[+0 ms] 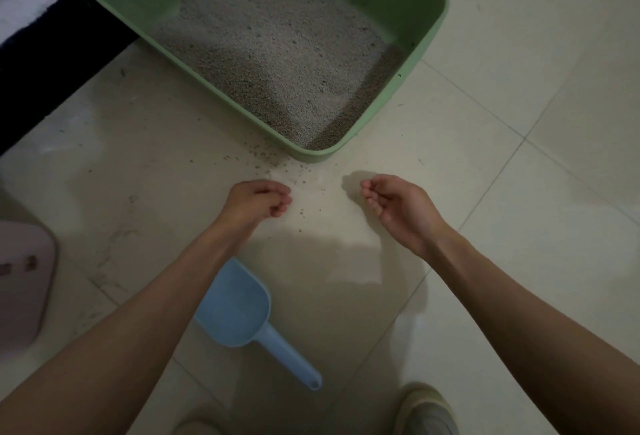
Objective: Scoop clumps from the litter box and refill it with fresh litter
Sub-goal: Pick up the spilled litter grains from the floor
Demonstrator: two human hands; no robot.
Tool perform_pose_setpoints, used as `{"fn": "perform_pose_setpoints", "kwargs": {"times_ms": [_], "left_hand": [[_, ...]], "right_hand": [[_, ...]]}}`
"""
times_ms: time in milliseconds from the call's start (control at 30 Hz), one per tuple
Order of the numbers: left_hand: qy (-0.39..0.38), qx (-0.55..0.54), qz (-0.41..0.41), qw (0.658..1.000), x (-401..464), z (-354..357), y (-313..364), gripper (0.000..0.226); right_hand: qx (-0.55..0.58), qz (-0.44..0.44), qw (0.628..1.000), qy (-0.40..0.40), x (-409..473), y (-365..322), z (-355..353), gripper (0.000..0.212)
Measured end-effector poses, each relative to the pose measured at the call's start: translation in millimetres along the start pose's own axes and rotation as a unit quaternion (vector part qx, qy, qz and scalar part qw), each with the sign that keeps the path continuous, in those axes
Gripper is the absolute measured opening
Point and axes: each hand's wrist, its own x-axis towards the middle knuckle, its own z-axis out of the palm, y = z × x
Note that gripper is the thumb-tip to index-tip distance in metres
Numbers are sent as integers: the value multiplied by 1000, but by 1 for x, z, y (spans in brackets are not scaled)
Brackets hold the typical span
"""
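The green litter box (427, 50) stands on the tiled floor at the top, holding grey litter (273, 53) that lies deeper toward its near right corner. Spilled litter grains (277, 164) dot the floor just in front of the box. My left hand (258, 200) hovers over those grains with its fingers curled in; nothing shows in it. My right hand (394, 207) is to the right, cupped with loosely curled fingers, and I see nothing held. A light blue scoop (242, 310) lies on the floor beneath my left forearm, its handle pointing toward me.
A dark mat or rug edge (41, 81) runs along the upper left. A pale pink object (24, 282) sits at the left edge. My slippered foot (426, 410) is at the bottom right. Bare tiles stretch to the right of the box.
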Motion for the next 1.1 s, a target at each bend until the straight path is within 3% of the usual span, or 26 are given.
{"fn": "perform_pose_setpoints", "kwargs": {"times_ms": [67,133,200,300,367,633,700,733,800,833,867,900,967,1033,1100], "left_hand": [[9,136,-1,991,-3,8,-4,19],[23,275,38,960,-6,15,-6,12],[37,360,105,926,-8,18,-9,9],[34,381,152,911,-7,21,-13,11],[32,393,150,907,-4,22,-14,14],[17,436,185,881,2,21,-16,10],[22,437,191,878,1,21,-16,11],[30,420,188,887,1,20,-16,10],[38,320,139,936,0,18,-12,11],[25,217,95,971,-1,16,-9,15],[5,85,49,995,-3,14,-3,18],[-13,-38,13,999,-6,11,2,20],[-22,-172,-11,985,-8,2,9,26],[-35,-176,-2,984,-8,-8,11,29],[-56,-56,21,997,-11,-14,7,21]], "right_hand": [[-94,-14,995,-22,0,1,5,27],[-235,-46,971,-3,4,4,8,23],[-408,-93,907,46,9,5,9,16],[-586,-146,793,76,13,8,11,9],[-629,-144,760,71,16,12,11,13],[-657,-155,735,65,19,18,10,16],[-646,-153,744,70,17,19,10,18],[-613,-146,773,80,15,19,11,19],[-424,-97,897,82,10,20,11,18],[-274,-48,959,63,6,20,12,17],[-128,5,991,33,2,19,13,17],[-24,45,999,9,-1,19,12,17],[30,77,996,-22,-4,21,11,22],[-48,54,997,-35,-4,24,13,25],[-263,-10,965,-19,-2,29,17,19]]}}
